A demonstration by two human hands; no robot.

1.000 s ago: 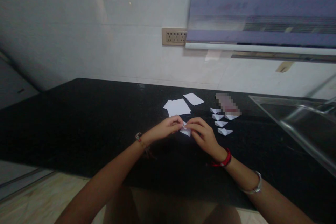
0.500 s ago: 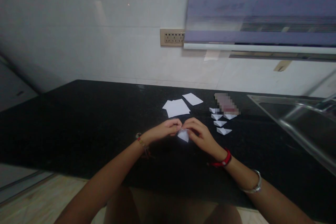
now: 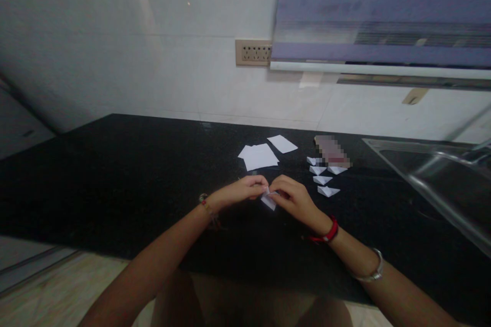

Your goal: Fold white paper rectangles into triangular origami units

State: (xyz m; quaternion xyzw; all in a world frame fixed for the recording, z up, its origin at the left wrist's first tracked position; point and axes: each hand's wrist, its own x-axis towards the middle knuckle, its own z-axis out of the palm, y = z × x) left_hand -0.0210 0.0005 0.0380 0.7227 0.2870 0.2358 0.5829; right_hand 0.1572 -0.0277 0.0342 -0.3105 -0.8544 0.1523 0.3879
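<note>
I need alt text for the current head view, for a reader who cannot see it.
A person's left hand and right hand pinch a small piece of folded white paper at a black countertop. Flat white sheets lie beyond the hands; to their right are five small folded pieces, a pixelated rectangular object and a metal sink.

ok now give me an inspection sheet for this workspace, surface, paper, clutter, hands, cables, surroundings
Surface: black counter, glossy
Paper: held piece, partly hidden by fingers; flat sheets beyond the hands; five folded pieces to the right
Clutter: pixelated item beside the folded pieces, identity obscured
Hands: left hand and right hand both pinch the held piece
Cables: nothing seen
Surroundings: wall, socket, blind; sink at right
</note>
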